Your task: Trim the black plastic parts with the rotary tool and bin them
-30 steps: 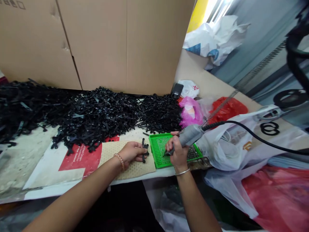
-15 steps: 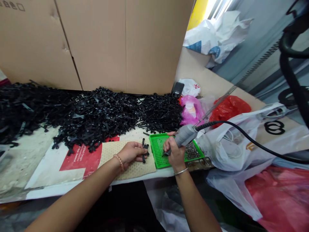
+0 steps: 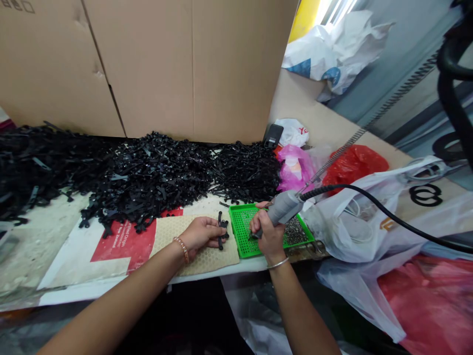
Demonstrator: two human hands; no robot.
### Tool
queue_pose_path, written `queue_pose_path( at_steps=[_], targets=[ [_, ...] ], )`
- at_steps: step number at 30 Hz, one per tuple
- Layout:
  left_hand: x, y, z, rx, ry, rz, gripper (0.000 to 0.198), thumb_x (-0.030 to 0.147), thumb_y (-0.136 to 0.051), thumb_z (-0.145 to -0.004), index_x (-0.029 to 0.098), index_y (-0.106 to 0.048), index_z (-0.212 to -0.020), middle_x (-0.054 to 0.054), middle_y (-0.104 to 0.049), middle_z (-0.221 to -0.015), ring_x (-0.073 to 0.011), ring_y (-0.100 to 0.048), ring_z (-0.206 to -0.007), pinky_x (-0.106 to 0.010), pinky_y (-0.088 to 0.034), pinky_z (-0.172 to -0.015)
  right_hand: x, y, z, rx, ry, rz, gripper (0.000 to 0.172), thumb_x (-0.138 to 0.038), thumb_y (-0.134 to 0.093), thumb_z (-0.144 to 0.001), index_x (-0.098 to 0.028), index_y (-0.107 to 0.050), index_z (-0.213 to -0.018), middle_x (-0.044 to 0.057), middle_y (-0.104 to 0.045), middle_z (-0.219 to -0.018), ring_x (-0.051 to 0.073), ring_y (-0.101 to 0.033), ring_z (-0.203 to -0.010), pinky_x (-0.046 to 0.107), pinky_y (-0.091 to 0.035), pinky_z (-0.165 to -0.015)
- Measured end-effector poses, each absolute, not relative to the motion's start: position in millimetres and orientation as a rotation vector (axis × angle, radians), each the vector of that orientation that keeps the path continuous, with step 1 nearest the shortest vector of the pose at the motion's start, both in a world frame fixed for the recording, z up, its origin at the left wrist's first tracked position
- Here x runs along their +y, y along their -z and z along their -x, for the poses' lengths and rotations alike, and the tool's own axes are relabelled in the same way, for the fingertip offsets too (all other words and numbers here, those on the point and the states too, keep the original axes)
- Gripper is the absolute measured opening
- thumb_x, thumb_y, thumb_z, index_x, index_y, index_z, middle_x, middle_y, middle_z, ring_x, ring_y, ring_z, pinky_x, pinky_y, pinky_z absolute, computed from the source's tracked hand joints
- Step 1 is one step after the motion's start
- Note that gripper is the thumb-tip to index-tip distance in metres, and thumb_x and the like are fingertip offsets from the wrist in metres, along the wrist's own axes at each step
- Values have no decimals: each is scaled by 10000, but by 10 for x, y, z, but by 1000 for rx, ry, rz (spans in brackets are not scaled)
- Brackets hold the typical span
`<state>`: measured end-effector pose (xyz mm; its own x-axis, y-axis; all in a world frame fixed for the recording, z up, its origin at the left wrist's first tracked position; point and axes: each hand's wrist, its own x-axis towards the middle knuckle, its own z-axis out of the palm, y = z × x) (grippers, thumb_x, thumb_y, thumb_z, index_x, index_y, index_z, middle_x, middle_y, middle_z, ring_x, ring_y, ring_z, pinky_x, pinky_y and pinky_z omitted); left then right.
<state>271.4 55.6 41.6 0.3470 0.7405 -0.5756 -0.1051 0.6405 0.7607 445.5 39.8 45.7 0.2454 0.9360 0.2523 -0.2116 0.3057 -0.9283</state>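
My left hand [image 3: 201, 232] is closed on a small black plastic part [image 3: 220, 230] and holds it down on a beige honeycomb mat [image 3: 199, 246]. My right hand [image 3: 266, 235] grips a grey electric screwdriver [image 3: 281, 209] with a black cable [image 3: 388, 212]. Its tip points down into a green perforated tray [image 3: 246, 236] that holds small metal screws [image 3: 294, 230] on its right side. The tray lies just right of the mat.
A long heap of black plastic parts [image 3: 140, 172] runs along the back of the bench in front of a cardboard wall [image 3: 166, 69]. Pink [image 3: 293, 167], red [image 3: 353, 165] and white plastic bags [image 3: 373, 222] crowd the right. A black phone [image 3: 272, 135] leans at the back.
My right hand and the screwdriver shifted slightly left over the green tray. My left hand has kept the black part in place on the mat.
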Motion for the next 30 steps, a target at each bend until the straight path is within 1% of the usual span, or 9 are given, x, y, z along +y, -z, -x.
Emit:
queue_pose_path(
  at_steps=[8,12,14,17,22,25,30],
  targets=[
    [561,-386,-2716,1076,-617,-693,267,201,-846,-550,105,-613,-637,-54,-663,-618,-135,-636,-587,-229,-539,-562,387,-434,-4457,-1040,-969,902,202,-365,-645,-838,-222,-506,-875,-87,-410,-506,111,-379,-402,226,-342,-413],
    [556,-407,-2719,1084,-625,-679,274,192,-848,-551,104,-604,-637,-48,-657,-611,-131,-633,-577,-221,-532,-548,382,-423,-4460,-1048,-953,906,180,-343,-638,-845,-221,-531,-921,-82,-434,-517,115,-402,-423,228,-356,-430],
    [552,-419,-2722,1086,-620,-676,255,177,-836,-568,102,-605,-644,-49,-658,-610,-127,-629,-572,-221,-530,-547,388,-497,-4459,-1020,-937,901,193,-340,-639,-835,-211,-546,-942,-81,-438,-514,113,-404,-423,228,-359,-433],
    [552,-418,-2723,1075,-617,-687,238,176,-828,-579,100,-613,-648,-50,-659,-608,-124,-626,-567,-224,-531,-552,401,-706,-4420,-925,-909,832,237,-372,-635,-807,-205,-549,-952,-90,-414,-490,102,-368,-400,217,-352,-423],
    [554,-385,-2713,1042,-628,-703,297,231,-856,-539,106,-601,-625,-52,-658,-613,-129,-629,-571,-232,-538,-560,411,-950,-4171,-853,-1054,732,311,-462,-632,-778,-218,-529,-940,-105,-359,-467,85,-305,-369,203,-334,-412],
    [548,-377,-2707,1033,-634,-709,298,236,-853,-543,105,-600,-628,-57,-665,-633,-132,-631,-581,-234,-539,-562,432,-918,-3997,-877,-1109,739,315,-465,-642,-773,-217,-519,-924,-105,-360,-463,84,-309,-365,201,-332,-407],
    [544,-384,-2715,1037,-645,-684,245,166,-825,-583,99,-597,-645,-47,-657,-631,-128,-627,-568,-234,-541,-550,488,-804,-3892,-877,-1112,729,286,-440,-643,-793,-216,-522,-923,-100,-379,-478,82,-333,-377,193,-344,-413]
  ],
)
